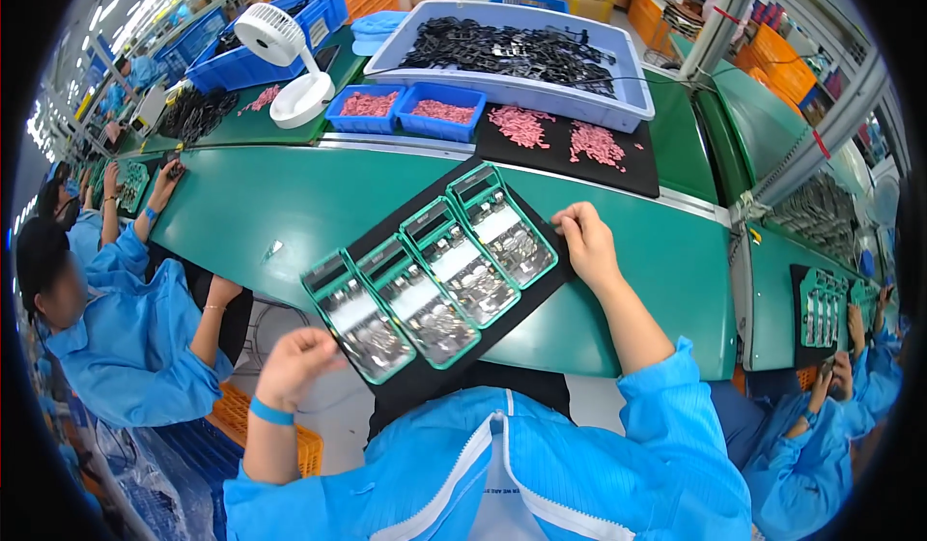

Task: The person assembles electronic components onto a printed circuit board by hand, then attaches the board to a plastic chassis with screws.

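A black mat (502, 327) lies at a slant across the near table edge, partly over my lap. Several green frames with metallic, phone-like assemblies lie on it side by side, among them a leftmost frame (372, 338) and a rightmost frame (512, 242). My left hand (297, 365), with a blue wristband (271, 412), has its fingertips pressed together at the mat's left edge. Beside the mat's right edge, my right hand (589, 243) is closed with thumb and finger pinched. What either pinch holds is too small or hidden to make out.
Pink small parts (596, 145) lie in piles on a dark pad beyond the belt. Behind are two blue bins (442, 116), a large tub (632, 92) of black parts and a white fan (301, 97). A co-worker (135, 319) sits at the left; others work at the right.
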